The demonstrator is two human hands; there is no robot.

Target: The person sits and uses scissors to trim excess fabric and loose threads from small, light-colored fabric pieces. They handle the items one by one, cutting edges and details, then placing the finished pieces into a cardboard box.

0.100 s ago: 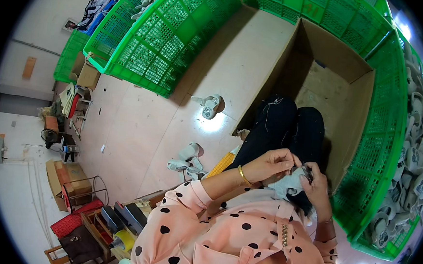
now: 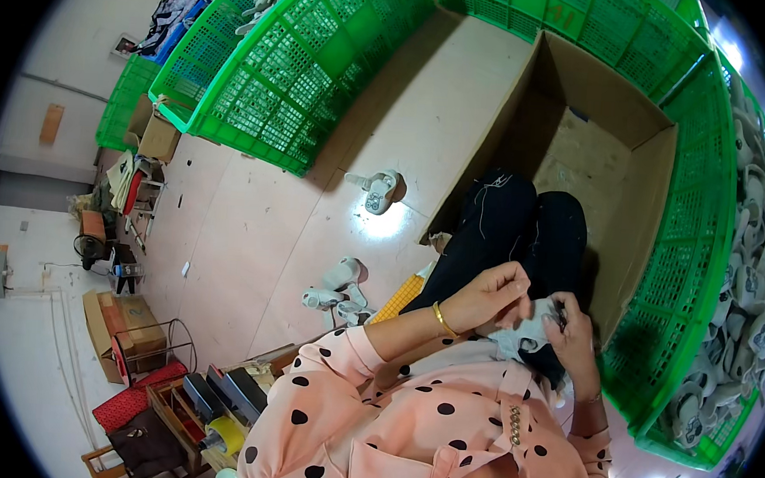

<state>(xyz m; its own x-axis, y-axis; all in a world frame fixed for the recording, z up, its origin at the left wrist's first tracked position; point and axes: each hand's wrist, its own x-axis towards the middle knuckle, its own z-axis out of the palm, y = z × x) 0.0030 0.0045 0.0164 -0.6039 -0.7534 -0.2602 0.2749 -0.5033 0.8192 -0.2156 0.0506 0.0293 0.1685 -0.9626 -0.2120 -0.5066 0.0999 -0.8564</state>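
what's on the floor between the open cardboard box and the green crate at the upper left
In the head view, a single pale grey shoe piece lies on the bare floor between the cardboard box and the green crate. It touches neither of them.

Seated person's lap at lower centre, with the left hand (image 2: 484, 296) and right hand (image 2: 574, 334) meeting on a small moulded piece (image 2: 526, 328) held between them. Directly ahead of the knees, an open cardboard box (image 2: 581, 137) on the floor (image 2: 252, 231). To the right, a crate (image 2: 686, 284) holding many similar pieces. To the left, loose pieces (image 2: 337, 291) on the floor; beyond them, a single piece (image 2: 378, 191) and stacked crates (image 2: 306, 59).
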